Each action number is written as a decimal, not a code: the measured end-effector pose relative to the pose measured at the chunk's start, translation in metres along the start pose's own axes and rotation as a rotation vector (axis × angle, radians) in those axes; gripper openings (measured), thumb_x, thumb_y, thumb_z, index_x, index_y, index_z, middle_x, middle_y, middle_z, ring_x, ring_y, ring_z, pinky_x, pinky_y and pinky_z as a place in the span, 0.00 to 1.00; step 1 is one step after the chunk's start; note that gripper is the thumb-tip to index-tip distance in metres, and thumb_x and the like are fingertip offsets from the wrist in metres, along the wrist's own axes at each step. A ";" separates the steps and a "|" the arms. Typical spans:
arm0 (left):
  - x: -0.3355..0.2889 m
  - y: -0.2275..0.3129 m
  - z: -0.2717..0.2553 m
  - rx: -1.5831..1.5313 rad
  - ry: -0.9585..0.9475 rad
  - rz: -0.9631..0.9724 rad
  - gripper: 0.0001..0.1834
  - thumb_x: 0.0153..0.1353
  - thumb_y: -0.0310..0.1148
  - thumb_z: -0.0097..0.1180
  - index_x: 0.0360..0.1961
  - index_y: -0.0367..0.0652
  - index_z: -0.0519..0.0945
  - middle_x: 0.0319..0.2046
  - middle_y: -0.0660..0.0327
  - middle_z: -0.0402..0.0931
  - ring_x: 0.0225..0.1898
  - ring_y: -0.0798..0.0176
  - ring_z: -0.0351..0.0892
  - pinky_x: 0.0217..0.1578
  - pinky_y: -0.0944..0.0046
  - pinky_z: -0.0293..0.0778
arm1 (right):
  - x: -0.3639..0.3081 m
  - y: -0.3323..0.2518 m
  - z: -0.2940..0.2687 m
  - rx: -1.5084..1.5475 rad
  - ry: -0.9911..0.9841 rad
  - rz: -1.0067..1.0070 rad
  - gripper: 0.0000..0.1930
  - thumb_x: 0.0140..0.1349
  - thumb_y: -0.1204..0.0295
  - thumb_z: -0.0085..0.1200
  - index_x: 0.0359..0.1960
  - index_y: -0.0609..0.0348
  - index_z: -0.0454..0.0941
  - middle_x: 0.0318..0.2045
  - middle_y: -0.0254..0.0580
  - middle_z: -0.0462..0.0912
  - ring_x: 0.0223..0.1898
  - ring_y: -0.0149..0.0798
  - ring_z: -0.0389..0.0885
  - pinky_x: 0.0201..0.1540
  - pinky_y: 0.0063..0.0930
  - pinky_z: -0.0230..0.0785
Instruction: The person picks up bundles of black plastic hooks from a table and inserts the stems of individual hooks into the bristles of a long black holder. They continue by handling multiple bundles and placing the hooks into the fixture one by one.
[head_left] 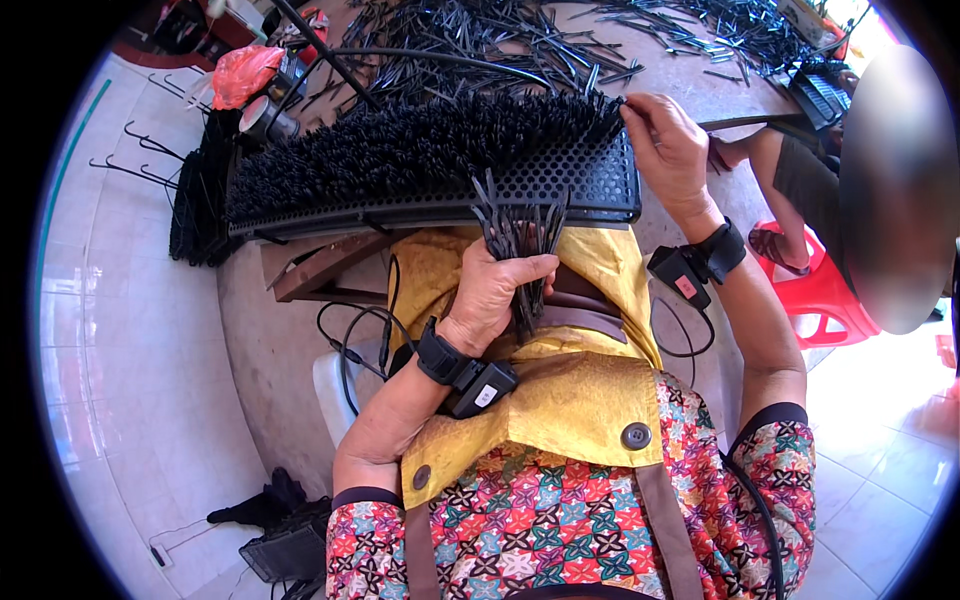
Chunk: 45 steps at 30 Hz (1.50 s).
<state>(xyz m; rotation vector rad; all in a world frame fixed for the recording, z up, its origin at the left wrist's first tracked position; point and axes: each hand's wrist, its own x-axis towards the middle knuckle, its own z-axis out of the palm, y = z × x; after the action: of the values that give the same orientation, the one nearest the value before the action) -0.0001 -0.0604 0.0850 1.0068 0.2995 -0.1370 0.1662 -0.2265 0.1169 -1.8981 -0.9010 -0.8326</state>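
Observation:
A black perforated panel [590, 185] lies across in front of me, its far and left parts covered by dense black bristles [400, 150]. Rows of bare holes show along its near edge and right end. My left hand [485, 295] is closed around a bundle of thin black strips [520, 238], held upright just on my side of the panel. At the panel's far right corner, my right hand [672, 150] pinches a black strip at the edge of the bristles. Only a little of that strip shows past the fingertips.
Loose black strips [450, 45] are heaped on the surface beyond. A dark frame bar [330, 265] supports the panel. Left stand a tin can [265, 118], a red plastic bag [245, 75] and wire hooks [140, 165]. Another person [800, 180] sits at right by a red stool [815, 285]. Cables hang near both wrists.

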 end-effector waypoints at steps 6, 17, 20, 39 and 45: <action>0.001 -0.002 -0.001 -0.031 -0.002 0.001 0.08 0.49 0.19 0.61 0.32 0.37 0.77 0.24 0.62 0.77 0.23 0.69 0.76 0.24 0.70 0.74 | 0.009 -0.006 0.007 -0.243 -0.305 -0.177 0.04 0.52 0.77 0.50 0.30 0.60 0.73 0.25 0.47 0.72 0.32 0.50 0.74 0.34 0.41 0.69; 0.000 -0.001 -0.001 0.014 -0.029 -0.007 0.11 0.50 0.18 0.59 0.35 0.39 0.74 0.26 0.61 0.75 0.26 0.65 0.76 0.27 0.67 0.75 | 0.030 0.000 0.010 -0.036 -0.341 -0.028 0.02 0.51 0.78 0.51 0.28 0.62 0.73 0.26 0.52 0.75 0.30 0.55 0.75 0.33 0.42 0.68; 0.000 -0.003 -0.001 -0.008 -0.021 0.017 0.09 0.49 0.19 0.61 0.32 0.38 0.76 0.25 0.62 0.76 0.24 0.67 0.76 0.25 0.69 0.74 | 0.031 0.002 0.011 -0.046 -0.408 0.001 0.04 0.52 0.75 0.52 0.28 0.62 0.74 0.25 0.52 0.75 0.31 0.55 0.76 0.33 0.42 0.69; -0.005 0.001 0.007 0.105 -0.084 0.044 0.13 0.48 0.19 0.61 0.36 0.38 0.74 0.25 0.60 0.75 0.24 0.66 0.75 0.27 0.68 0.73 | -0.036 -0.053 -0.017 0.777 -0.496 0.840 0.08 0.57 0.75 0.57 0.36 0.68 0.76 0.20 0.33 0.77 0.19 0.20 0.73 0.18 0.13 0.66; -0.003 -0.001 0.001 0.024 -0.093 0.015 0.12 0.51 0.21 0.59 0.37 0.38 0.73 0.26 0.60 0.75 0.25 0.66 0.75 0.27 0.68 0.72 | -0.038 -0.055 -0.017 0.773 -0.401 0.876 0.03 0.58 0.80 0.53 0.32 0.67 0.77 0.20 0.34 0.77 0.19 0.22 0.73 0.18 0.15 0.67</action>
<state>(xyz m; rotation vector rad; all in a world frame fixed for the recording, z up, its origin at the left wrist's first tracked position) -0.0036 -0.0622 0.0854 1.0230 0.2057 -0.1740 0.0974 -0.2314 0.1150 -1.5093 -0.4086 0.3958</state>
